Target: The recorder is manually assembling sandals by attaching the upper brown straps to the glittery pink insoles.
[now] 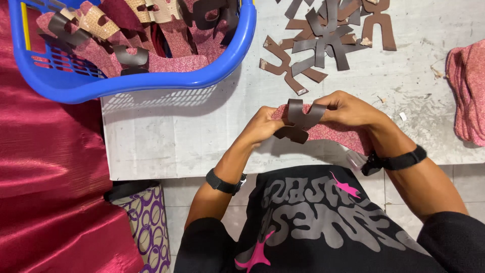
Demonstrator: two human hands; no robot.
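Over the near edge of the white worktable (166, 146), both my hands hold one pink glittery sole piece (336, 132) with a dark brown Y-shaped strap (300, 119) bent over it. My left hand (262, 127) pinches the strap's lower end and the sole's left tip. My right hand (348, 108) grips the strap's upper right arm against the sole. Each wrist wears a black band.
A blue plastic basket (151, 81) at the upper left holds several finished pink and brown pieces. A loose heap of brown straps (323, 43) lies at the table's far centre. Stacked pink soles (467, 93) sit at the right edge. Red satin cloth (50, 167) covers the left.
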